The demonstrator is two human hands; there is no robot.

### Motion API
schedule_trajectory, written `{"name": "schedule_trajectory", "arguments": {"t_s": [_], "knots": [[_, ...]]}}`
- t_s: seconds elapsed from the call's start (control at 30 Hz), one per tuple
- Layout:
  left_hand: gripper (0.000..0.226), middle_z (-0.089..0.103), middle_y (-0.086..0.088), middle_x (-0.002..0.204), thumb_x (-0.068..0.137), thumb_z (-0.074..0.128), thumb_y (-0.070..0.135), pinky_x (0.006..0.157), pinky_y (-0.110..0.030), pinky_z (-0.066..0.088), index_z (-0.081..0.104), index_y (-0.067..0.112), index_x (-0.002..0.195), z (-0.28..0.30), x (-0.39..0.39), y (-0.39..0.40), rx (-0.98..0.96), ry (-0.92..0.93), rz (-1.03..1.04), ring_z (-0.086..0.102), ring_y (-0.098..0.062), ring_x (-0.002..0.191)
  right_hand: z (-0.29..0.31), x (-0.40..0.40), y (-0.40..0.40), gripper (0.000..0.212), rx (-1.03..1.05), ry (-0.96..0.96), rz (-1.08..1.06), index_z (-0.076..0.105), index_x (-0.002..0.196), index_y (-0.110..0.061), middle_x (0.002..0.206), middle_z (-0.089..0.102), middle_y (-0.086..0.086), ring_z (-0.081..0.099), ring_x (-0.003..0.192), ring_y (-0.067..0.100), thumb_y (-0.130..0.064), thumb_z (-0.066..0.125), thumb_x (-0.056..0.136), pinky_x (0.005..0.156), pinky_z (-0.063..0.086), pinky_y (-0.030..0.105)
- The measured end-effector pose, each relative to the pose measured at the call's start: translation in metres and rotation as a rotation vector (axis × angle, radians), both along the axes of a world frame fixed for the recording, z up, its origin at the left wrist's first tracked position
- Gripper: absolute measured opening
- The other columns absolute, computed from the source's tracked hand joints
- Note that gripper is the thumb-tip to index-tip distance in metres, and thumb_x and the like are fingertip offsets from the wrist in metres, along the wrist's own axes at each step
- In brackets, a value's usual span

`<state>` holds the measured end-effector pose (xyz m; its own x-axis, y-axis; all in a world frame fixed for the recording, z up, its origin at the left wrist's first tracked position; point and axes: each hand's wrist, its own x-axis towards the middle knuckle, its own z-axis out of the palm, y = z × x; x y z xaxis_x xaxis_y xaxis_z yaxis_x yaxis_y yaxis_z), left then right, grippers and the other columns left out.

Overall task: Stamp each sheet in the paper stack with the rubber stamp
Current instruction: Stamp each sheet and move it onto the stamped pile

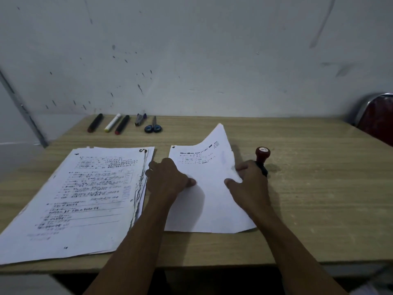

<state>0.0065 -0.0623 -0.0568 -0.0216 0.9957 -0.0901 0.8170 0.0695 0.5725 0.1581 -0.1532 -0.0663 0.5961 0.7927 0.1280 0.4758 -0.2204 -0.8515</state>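
Note:
A white printed sheet [210,201] lies on the wooden desk [319,199] right of centre, its right edge and far corner curled up. My right hand [248,179] pinches that raised right edge between thumb and fingers. The rubber stamp [262,159], with a red knob on a dark body, stands just behind this hand; whether the fingers touch it is unclear. My left hand [167,177] rests on the sheet's left edge, fingers curled over it and thumb pressing down. A thick stack of printed papers [80,201] with a faint stamp mark lies to the left.
Along the back of the desk by the wall lie three markers [110,123], a small stapler [140,119] and blue-handled scissors [153,125]. A chair back [374,116] shows at the far right. The desk's front edge runs just below the papers.

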Motion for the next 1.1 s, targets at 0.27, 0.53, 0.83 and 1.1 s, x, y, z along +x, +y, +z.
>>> {"name": "schedule_trajectory", "arguments": {"t_s": [0.27, 0.53, 0.83, 1.1], "knots": [[0.087, 0.049, -0.019, 0.124, 0.05, 0.088, 0.053, 0.09, -0.041, 0.047, 0.051, 0.006, 0.113, -0.005, -0.009, 0.008, 0.0, -0.18, 0.018, 0.047, -0.036, 0.118, 0.024, 0.004, -0.005, 0.039, 0.234, 0.455, 0.067, 0.064, 0.112, -0.008, 0.087, 0.073, 0.007, 0.072, 0.071, 0.015, 0.002, 0.077, 0.077, 0.055, 0.053, 0.024], [0.068, 0.065, -0.018, 0.091, 0.065, 0.083, 0.046, 0.067, -0.033, 0.05, 0.056, 0.001, 0.108, 0.025, -0.043, 0.016, -0.396, -0.912, 0.084, 0.061, -0.026, 0.071, 0.069, -0.009, -0.001, 0.048, 0.3, 1.11, 0.464, 0.063, 0.122, -0.001, 0.115, 0.07, 0.015, 0.068, 0.1, 0.029, -0.015, 0.068, 0.077, 0.089, 0.056, 0.041], [0.031, 0.071, -0.014, 0.084, 0.091, 0.053, 0.012, 0.063, -0.03, 0.058, 0.075, 0.002, 0.071, 0.045, -0.1, 0.002, -0.509, -1.328, -0.096, 0.07, -0.022, 0.069, 0.092, -0.067, 0.021, 0.034, 0.217, 1.268, 0.584, 0.067, 0.11, -0.004, 0.098, 0.07, 0.009, 0.065, 0.083, 0.026, -0.017, 0.061, 0.079, 0.089, 0.051, 0.037], [0.013, 0.06, -0.015, 0.073, 0.072, 0.079, 0.004, 0.068, -0.037, 0.044, 0.067, 0.003, 0.067, 0.038, -0.214, 0.037, 0.055, -0.744, 0.185, 0.055, -0.024, 0.068, 0.047, -0.122, 0.036, 0.003, -0.01, 0.622, 0.359, 0.069, 0.083, 0.001, 0.082, 0.073, 0.013, 0.07, 0.064, 0.021, -0.001, 0.071, 0.082, 0.053, 0.057, 0.032]]}}
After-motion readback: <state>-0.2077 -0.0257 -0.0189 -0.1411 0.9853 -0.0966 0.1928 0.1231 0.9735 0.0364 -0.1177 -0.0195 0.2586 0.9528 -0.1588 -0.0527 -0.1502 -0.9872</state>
